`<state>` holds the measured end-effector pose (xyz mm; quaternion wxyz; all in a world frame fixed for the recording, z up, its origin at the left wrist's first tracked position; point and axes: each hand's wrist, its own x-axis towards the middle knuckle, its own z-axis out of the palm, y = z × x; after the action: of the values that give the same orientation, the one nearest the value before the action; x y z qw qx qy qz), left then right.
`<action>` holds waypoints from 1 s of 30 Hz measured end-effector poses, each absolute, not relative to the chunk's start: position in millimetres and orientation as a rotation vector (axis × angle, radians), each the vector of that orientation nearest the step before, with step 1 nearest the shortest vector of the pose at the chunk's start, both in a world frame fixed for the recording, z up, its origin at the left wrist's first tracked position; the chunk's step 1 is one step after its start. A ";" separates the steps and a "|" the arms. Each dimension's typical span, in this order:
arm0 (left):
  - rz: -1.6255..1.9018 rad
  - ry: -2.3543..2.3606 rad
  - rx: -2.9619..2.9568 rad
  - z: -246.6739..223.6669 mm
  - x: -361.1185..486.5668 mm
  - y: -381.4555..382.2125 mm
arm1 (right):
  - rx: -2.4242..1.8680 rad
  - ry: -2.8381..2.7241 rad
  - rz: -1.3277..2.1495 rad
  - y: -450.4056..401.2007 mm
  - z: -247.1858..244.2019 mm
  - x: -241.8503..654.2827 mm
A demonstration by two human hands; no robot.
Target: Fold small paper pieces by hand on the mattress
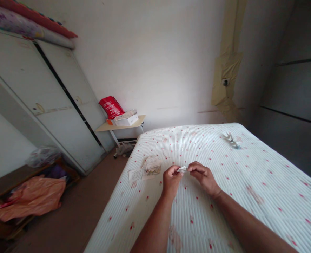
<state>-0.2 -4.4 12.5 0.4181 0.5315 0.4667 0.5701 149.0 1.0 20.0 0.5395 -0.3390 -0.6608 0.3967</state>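
Note:
Both hands are over the middle of a bed (197, 211) with a white, ribbed cover dotted in red. My left hand (171, 179) pinches a small folded white paper-like piece (182, 169) between thumb and fingers. From the other side, my right hand (203, 176) has its fingertips pressed together at the right end of that piece. Left of my left hand lies a loose pile of printed paper slips (152, 164). Farther back on the right, a row of small white folded pieces (231, 140) stands on the cover.
A small table (103, 127) beyond the bed's far left corner bears a red bag (111, 107) and a white box (126, 120). Grey cabinets (58, 116) stand at the left. An orange plastic bag (31, 196) lies low at the left.

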 end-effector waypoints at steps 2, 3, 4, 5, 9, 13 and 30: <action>1.425 1.179 1.358 11.5 -0.7 -4.2 | -0.830 -1.551 0.961 1.2 19.6 149.2; 1.424 1.185 1.368 11.1 -0.9 -4.2 | -0.843 -1.533 0.972 1.3 19.1 149.1; 1.424 1.192 1.376 10.7 -1.0 -4.1 | -0.854 -1.515 0.982 1.4 18.5 149.0; 1.424 1.198 1.384 10.4 -1.1 -3.9 | -0.860 -1.502 0.990 1.5 17.8 148.9; 1.425 1.216 1.410 10.2 -0.8 -3.7 | -0.835 -1.543 0.951 1.8 15.8 149.1; 1.417 1.223 1.408 11.9 -0.2 -4.4 | -0.816 -1.585 0.887 2.2 15.1 149.9; 1.321 1.285 1.538 18.5 1.8 -8.7 | -0.837 -1.631 0.824 1.0 16.7 145.7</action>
<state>1.8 -8.7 18.5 0.3623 0.5971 0.4989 0.5132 145.7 1.0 16.7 0.5361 -0.3516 -0.6850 0.3460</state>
